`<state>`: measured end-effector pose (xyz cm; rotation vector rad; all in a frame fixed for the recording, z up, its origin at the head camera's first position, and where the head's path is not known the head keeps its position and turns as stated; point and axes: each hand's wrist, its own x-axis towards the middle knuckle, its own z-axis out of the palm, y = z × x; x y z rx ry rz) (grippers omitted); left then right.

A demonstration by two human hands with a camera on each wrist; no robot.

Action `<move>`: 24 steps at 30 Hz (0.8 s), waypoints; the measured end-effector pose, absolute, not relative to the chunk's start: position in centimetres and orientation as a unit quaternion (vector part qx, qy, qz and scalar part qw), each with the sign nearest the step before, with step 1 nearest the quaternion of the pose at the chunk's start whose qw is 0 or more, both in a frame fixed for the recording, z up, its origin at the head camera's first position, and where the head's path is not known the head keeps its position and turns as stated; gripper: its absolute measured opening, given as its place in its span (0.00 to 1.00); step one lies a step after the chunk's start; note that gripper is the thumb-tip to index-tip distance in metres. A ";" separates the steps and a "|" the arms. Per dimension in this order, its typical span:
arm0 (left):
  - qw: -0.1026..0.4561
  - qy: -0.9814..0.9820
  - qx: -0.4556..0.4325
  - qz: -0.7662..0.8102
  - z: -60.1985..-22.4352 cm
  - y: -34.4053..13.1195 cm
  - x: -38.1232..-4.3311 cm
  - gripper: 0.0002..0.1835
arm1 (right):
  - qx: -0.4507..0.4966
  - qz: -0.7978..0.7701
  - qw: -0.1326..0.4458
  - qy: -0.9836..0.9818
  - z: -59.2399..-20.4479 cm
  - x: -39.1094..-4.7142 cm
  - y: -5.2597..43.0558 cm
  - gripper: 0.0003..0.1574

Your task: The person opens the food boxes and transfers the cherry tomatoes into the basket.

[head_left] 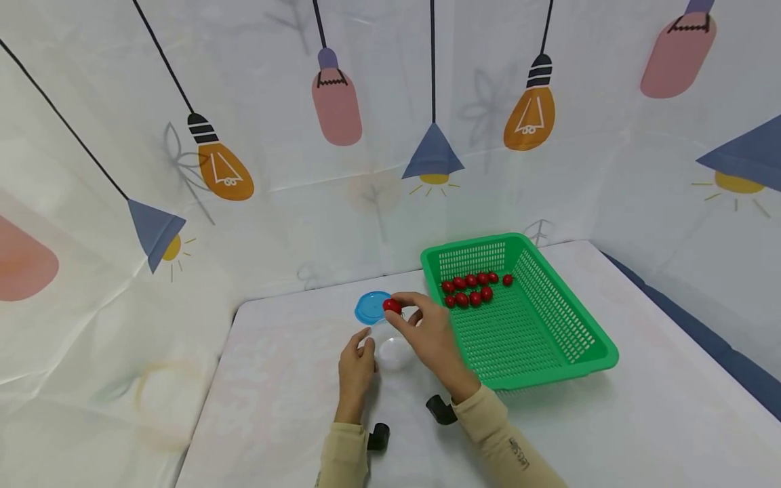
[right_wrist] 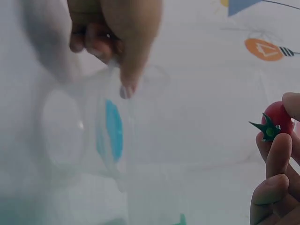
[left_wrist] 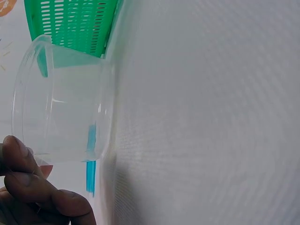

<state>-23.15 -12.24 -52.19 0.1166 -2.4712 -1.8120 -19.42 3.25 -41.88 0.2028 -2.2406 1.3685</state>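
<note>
My right hand pinches a red cherry tomato between thumb and fingers, above a clear plastic tub. In the right wrist view, the green leafy top of the tomato shows. On the near left of the tub, my left hand holds its rim. The left wrist view shows the fingertips at the edge of the upright tub. The thumb lies against the rim in the right wrist view. Just behind the tub, a round blue lid rests on the table.
A green slatted basket stands to the right, with several cherry tomatoes gathered at its far left. White cloth covers the table. Behind it hangs a white sheet printed with lamps. Black wrist mounts protrude from both sleeves.
</note>
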 end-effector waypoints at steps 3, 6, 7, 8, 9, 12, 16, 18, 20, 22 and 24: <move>0.042 -0.806 0.036 -0.590 -52.1 -12.3 -23.1 0.19 | 0.071 0.494 0.268 -0.824 -41.1 -19.7 4.0 0.22; 0.048 -0.807 0.031 -0.588 -52.1 -12.4 -23.1 0.19 | 0.064 0.480 0.280 -0.829 -40.6 -19.9 4.6 0.22; 0.048 -0.807 0.031 -0.588 -52.1 -12.4 -23.0 0.19 | 0.063 0.474 0.281 -0.832 -40.5 -20.0 4.8 0.22; 0.048 -0.806 0.031 -0.589 -52.1 -12.4 -23.0 0.19 | 0.062 0.468 0.283 -0.835 -40.4 -20.1 5.0 0.22; 0.047 -0.806 0.031 -0.589 -52.1 -12.4 -23.0 0.19 | 0.060 0.461 0.285 -0.839 -40.3 -20.2 5.1 0.23; 0.047 -0.806 0.028 -0.590 -52.1 -12.5 -23.1 0.19 | 0.055 0.446 0.283 -0.847 -40.1 -20.4 5.7 0.23; 0.044 -0.806 0.028 -0.590 -52.1 -12.6 -23.0 0.19 | 0.046 0.431 0.284 -0.855 -39.7 -20.6 6.4 0.23; 0.045 -0.806 0.025 -0.589 -52.1 -12.7 -23.0 0.19 | 0.043 0.426 0.288 -0.856 -39.3 -20.7 6.8 0.23; 0.048 -0.807 0.020 -0.588 -52.2 -12.8 -23.0 0.19 | 0.041 0.420 0.289 -0.859 -39.0 -20.7 7.2 0.24; 0.052 -0.808 0.016 -0.586 -52.2 -12.9 -23.0 0.19 | 0.036 0.414 0.290 -0.862 -38.6 -20.7 7.6 0.24; 0.051 -0.808 0.016 -0.587 -52.2 -13.0 -23.0 0.19 | 0.029 0.404 0.290 -0.867 -38.3 -20.7 8.1 0.24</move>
